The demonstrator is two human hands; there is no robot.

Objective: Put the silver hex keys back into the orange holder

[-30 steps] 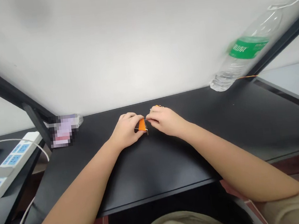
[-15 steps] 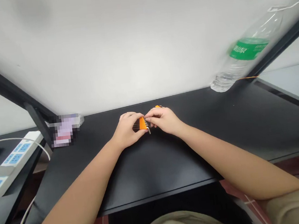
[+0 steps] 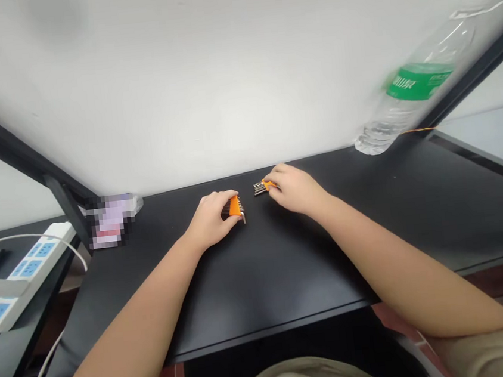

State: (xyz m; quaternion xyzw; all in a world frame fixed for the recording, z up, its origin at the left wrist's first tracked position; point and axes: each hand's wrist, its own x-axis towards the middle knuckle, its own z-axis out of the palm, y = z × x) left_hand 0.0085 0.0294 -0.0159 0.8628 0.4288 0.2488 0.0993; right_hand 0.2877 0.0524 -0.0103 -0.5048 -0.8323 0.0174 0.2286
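Near the middle of the black desk (image 3: 260, 271), my left hand (image 3: 210, 218) is closed around a hex key set (image 3: 234, 206) with an orange holder. Bent metal key ends stick out on its right side, one pointing down toward me. A little to the right and farther back, my right hand (image 3: 294, 187) has its fingers on a second hex key set (image 3: 260, 188), also with an orange holder. Its straight metal shafts point left, toward the first set. My right fingers and palm hide most of this second set. A narrow gap separates the two sets.
A clear plastic bottle (image 3: 420, 82) with a green label stands at the right, by the wall. A pixelated packet (image 3: 113, 221) lies at the back left. Farther left, a white power strip (image 3: 31, 271) with a white cable rests on a neighbouring surface.
My right hand has left the set in my left hand and moved right and back onto the second set, whose shafts now show. My left hand has shifted slightly left.
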